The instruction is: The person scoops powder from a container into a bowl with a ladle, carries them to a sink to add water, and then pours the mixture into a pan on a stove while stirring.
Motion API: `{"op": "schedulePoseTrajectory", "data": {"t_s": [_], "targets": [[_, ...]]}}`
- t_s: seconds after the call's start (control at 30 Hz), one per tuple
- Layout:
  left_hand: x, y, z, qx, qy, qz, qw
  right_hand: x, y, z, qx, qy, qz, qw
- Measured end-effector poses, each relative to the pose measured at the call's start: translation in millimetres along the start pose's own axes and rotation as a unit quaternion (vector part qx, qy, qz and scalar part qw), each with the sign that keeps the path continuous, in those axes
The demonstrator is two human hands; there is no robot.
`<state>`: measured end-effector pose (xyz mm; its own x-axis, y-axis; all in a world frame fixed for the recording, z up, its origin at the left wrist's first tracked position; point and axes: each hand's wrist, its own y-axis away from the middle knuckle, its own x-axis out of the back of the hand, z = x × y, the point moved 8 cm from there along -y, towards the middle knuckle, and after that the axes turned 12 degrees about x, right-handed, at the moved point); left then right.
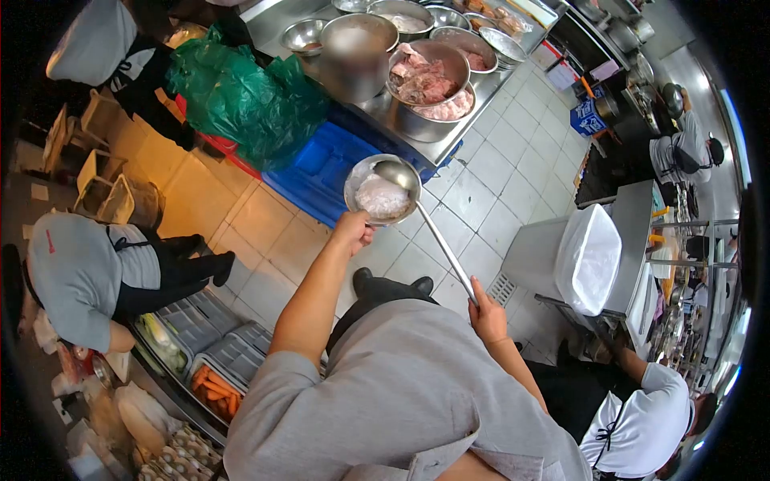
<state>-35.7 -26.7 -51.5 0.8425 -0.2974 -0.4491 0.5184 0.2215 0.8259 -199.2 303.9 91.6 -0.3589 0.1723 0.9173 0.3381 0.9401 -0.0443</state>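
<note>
My left hand (351, 232) is closed on the near rim of a small steel bowl (350, 192), which it holds out over the floor in front of me. A white mass (380, 198), powdery or icy, lies in this bowl; I cannot make out which. The long handle of a steel ladle (443, 243) is gripped in my right hand (487, 313), lower and to the right. The ladle's head rests in or just over the bowl, at its upper right side, beside the white mass.
Ahead, a steel table (491, 90) carries several bowls, including a pot of raw meat (423, 76). A green plastic bag (241, 88) and blue tub (321, 172) stand left of it. Co-workers (92, 260) work on both sides. A lined white bin (588, 256) stands right, carrots (215, 390) lower left.
</note>
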Motion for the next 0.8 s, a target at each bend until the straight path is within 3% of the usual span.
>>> {"op": "schedulePoseTrajectory", "data": {"t_s": [0.1, 0.2, 0.27, 0.4, 0.5, 0.57, 0.67, 0.73, 0.77, 0.8], "targets": [[17, -13, -5, -0.007, -0.031, 0.045, 0.998, -6, -10, -3, -0.033, 0.027, -0.077, 0.996], [39, -37, -10, 0.007, 0.004, 0.043, 0.999, -4, -18, -6, -0.035, -0.051, -0.068, 0.996], [69, -61, -2, 0.004, 0.023, 0.107, 0.994, 0, -26, -14, -0.071, -0.173, -0.111, 0.976], [109, -114, 26, 0.015, 0.052, 0.162, 0.985, 8, -20, -8, -0.120, -0.266, -0.147, 0.945], [122, -138, 48, -0.004, 0.085, 0.198, 0.977, 18, -5, -11, -0.234, -0.359, -0.200, 0.881], [118, -139, 64, -0.067, 0.096, 0.184, 0.976, 8, 22, 9, -0.290, -0.387, -0.202, 0.852], [109, -136, 54, -0.093, 0.163, 0.166, 0.968, 0, 44, 20, -0.361, -0.431, -0.220, 0.797], [146, -181, 9, -0.131, 0.122, 0.175, 0.968, -11, 55, 24, -0.391, -0.504, -0.210, 0.740], [188, -192, -15, -0.172, -0.024, 0.378, 0.909, -15, 53, 24, -0.392, -0.506, -0.210, 0.739], [208, -178, -26, -0.201, -0.169, 0.555, 0.790, -19, 54, 24, -0.413, -0.529, -0.194, 0.715]]}}
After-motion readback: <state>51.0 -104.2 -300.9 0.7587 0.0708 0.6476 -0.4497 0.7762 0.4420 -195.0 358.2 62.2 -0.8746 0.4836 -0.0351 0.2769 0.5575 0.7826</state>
